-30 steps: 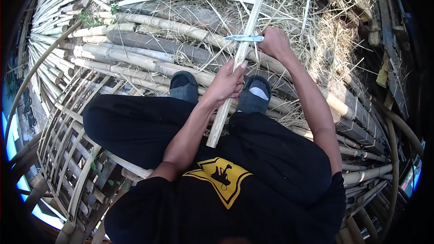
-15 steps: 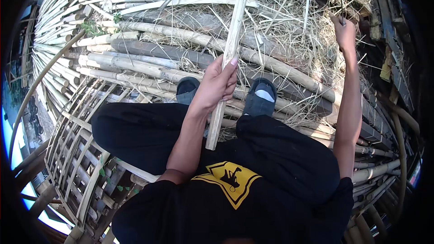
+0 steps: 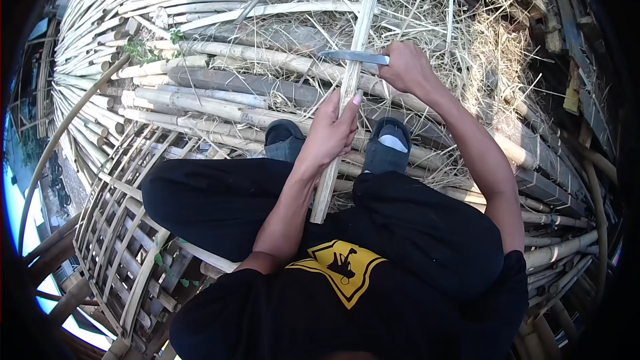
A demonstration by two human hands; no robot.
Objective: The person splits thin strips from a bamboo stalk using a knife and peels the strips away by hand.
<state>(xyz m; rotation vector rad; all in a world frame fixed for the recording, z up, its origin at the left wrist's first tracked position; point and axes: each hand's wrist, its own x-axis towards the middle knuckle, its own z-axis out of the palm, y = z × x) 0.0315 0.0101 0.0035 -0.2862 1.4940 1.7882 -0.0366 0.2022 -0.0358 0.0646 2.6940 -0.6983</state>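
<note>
My left hand (image 3: 331,128) is closed around the middle of a pale, flat strip of split bamboo (image 3: 364,21). The strip slants from near my lap up and slightly to the right. In my right hand (image 3: 411,70) is a knife, its handle hidden by my fingers. The grey knife blade (image 3: 350,57) points left and lies across the strip, above my left hand. Whether the edge bites into the bamboo I cannot tell.
Long bamboo poles (image 3: 220,100) lie side by side under my sandals (image 3: 385,150). Dry shavings (image 3: 427,20) are heaped ahead and to the right. A woven bamboo lattice (image 3: 120,220) stands at lower left. Dark timber (image 3: 580,87) edges the right side.
My right hand has swung left from the shavings at far right, bringing the knife across the strip. My left hand still grips the strip, whose far end now sits lower in view.
</note>
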